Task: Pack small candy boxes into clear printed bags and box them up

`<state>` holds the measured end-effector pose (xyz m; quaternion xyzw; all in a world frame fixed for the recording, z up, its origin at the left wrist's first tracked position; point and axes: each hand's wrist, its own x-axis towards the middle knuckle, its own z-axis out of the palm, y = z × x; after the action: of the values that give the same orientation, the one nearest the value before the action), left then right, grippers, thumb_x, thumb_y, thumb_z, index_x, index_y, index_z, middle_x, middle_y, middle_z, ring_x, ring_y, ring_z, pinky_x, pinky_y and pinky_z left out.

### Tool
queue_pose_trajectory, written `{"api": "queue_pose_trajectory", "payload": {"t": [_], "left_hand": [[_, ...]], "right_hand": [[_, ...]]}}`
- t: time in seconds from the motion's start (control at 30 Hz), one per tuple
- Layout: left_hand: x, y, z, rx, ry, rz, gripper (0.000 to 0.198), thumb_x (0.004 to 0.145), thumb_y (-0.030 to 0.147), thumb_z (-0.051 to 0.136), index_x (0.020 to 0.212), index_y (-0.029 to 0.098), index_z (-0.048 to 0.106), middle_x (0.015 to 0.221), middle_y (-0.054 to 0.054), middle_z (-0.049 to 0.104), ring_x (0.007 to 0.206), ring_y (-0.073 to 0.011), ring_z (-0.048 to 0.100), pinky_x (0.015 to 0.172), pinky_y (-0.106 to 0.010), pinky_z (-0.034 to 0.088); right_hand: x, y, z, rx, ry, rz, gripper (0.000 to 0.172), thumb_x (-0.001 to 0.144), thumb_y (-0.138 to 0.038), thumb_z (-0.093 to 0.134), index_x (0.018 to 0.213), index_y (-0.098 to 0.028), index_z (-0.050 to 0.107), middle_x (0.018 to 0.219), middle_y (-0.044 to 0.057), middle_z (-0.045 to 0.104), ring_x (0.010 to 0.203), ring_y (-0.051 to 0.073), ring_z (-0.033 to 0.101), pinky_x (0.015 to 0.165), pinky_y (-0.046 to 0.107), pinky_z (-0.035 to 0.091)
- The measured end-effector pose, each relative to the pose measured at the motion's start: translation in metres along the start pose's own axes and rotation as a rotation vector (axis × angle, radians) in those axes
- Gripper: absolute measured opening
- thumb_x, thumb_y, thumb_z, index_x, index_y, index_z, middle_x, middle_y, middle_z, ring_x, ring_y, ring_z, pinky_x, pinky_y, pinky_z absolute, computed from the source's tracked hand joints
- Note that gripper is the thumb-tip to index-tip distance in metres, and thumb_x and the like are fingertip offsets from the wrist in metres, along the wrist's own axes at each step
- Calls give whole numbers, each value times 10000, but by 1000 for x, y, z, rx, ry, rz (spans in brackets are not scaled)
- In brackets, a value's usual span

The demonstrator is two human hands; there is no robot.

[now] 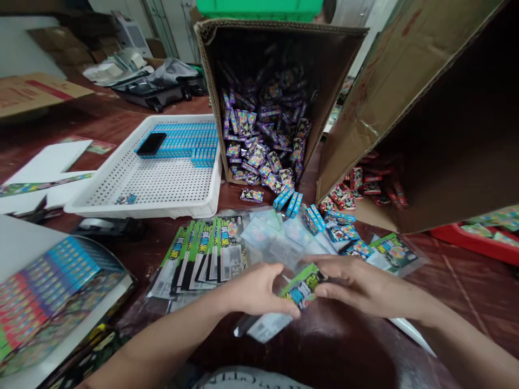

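Low in the middle of the view, my left hand [255, 292] and my right hand [360, 286] both pinch a clear plastic packet with a green printed header [302, 289], holding it just above the dark red table [458, 292]. The packet's clear lower end hangs down below my left hand. Just beyond my hands lies a fanned row of similar green-headed packets [203, 254] with some empty clear bags [275, 237]. Small blue boxes [336, 229] lie scattered to the right of them.
A tipped cardboard box [263, 119] spills small purple packs. A second, larger carton [425, 119] at the right holds red packs. A white perforated tray [162, 173] carries blue boxes and a black phone [151, 143]. A display box of coloured packs [44, 292] sits at the left.
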<state>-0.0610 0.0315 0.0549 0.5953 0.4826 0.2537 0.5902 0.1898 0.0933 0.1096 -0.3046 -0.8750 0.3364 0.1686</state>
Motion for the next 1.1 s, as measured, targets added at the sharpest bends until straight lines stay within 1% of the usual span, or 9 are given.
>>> {"api": "queue_pose_trajectory", "payload": {"t": [0.1,0.17,0.37,0.5,0.7,0.77,0.87,0.97,1.1], "left_hand": [[9,-10,6,-209,170,0,358,795,427,747,1049,176,729,1009,-74,784,942,-261,724,816,-357,564],[12,-16,10,-265,309,34,329,846,444,700,1015,162,720,1030,-80,781,973,-253,720,867,-363,557],[9,-39,29,62,600,-69,376,963,537,516,1000,190,655,914,-90,767,883,-274,725,762,-369,548],[3,-55,34,259,642,-178,385,1000,535,437,1135,199,568,937,-118,754,881,-306,734,739,-402,547],[33,-36,-30,586,886,96,552,991,480,511,1428,155,424,1305,-205,620,1222,-317,610,1034,-468,479],[65,-24,-65,735,940,37,608,985,518,504,1417,95,439,1326,-238,590,1278,-351,560,1094,-478,426],[121,-15,-105,858,884,-317,805,883,631,601,1391,27,442,1351,-307,559,1304,-448,512,1088,-541,399],[158,-17,-121,865,830,-431,930,720,644,756,1346,18,473,1354,-338,549,1277,-496,515,1019,-549,444],[159,-19,-123,916,834,-374,847,741,466,761,1368,-7,445,1331,-310,572,1278,-444,536,1072,-502,420]], "right_hand": [[0,8,23,83,271,155,287,996,-485,548,1090,-263,704,1185,105,722,1099,261,691,981,463,539],[3,9,53,184,526,311,372,988,-521,549,1231,-247,613,1181,116,717,1032,251,709,892,428,572],[15,2,145,50,435,567,388,1049,-523,358,1025,-212,588,875,87,748,764,255,734,625,319,500],[17,11,168,-86,403,600,437,1074,-472,240,972,-204,571,742,86,731,640,267,727,527,305,415],[22,42,110,-254,367,444,445,1024,-568,417,1142,-198,633,1006,120,769,903,309,731,714,378,530],[39,57,75,-416,432,363,524,987,-578,502,1291,-163,599,1184,164,727,1097,345,661,880,449,528],[77,77,36,-594,337,352,674,932,-490,620,1449,-83,474,1409,213,599,1257,381,543,1036,503,458],[115,92,23,-633,176,397,841,829,-444,730,1509,-82,393,1497,225,520,1287,390,515,1049,499,452],[148,103,27,-600,129,470,1027,694,-425,824,1529,-70,342,1447,268,542,1272,421,520,975,510,495]]}}
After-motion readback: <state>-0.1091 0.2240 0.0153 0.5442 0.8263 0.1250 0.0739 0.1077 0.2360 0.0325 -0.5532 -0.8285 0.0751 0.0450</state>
